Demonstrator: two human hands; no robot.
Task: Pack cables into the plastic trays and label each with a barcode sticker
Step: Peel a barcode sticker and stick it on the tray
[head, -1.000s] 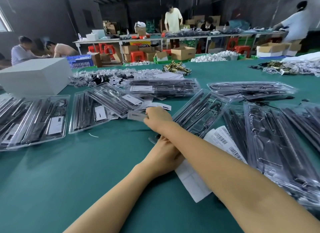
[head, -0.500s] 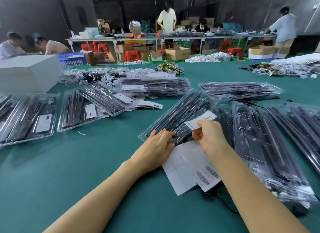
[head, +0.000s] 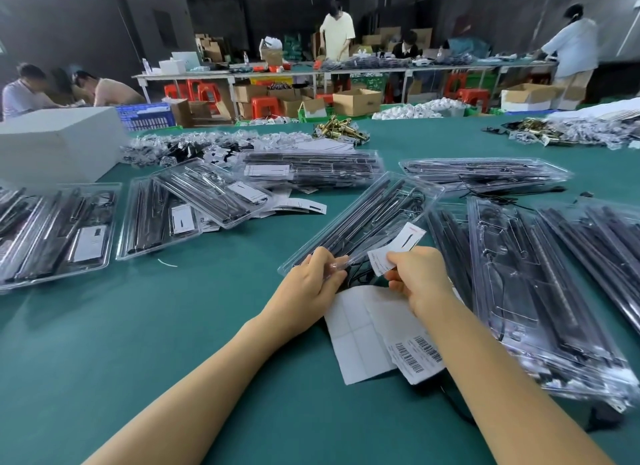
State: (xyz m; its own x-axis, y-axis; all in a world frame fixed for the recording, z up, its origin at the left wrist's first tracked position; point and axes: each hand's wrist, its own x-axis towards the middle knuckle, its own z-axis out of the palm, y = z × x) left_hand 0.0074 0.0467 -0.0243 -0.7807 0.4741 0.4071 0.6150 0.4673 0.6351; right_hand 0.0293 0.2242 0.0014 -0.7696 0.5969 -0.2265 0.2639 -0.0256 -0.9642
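Note:
A clear plastic tray (head: 367, 218) holding black cables lies slanted on the green table in front of me. My left hand (head: 311, 284) grips its near end, fingers curled over the edge. My right hand (head: 415, 277) pinches a white paper card (head: 398, 246) just over the tray's near right corner. Under my right wrist lies a white backing sheet (head: 356, 340) with barcode stickers (head: 415, 353) on its near right part.
Several packed trays (head: 162, 215) with labels lie to the left, and more trays (head: 519, 291) are stacked on the right. A white box (head: 59, 146) stands far left. Loose bagged parts and brass pieces (head: 339, 128) sit farther back. People work at tables behind.
My right hand came back from the left pile with the white card and now holds it by the tray. My left hand moved from flat on the tray to gripping its near end.

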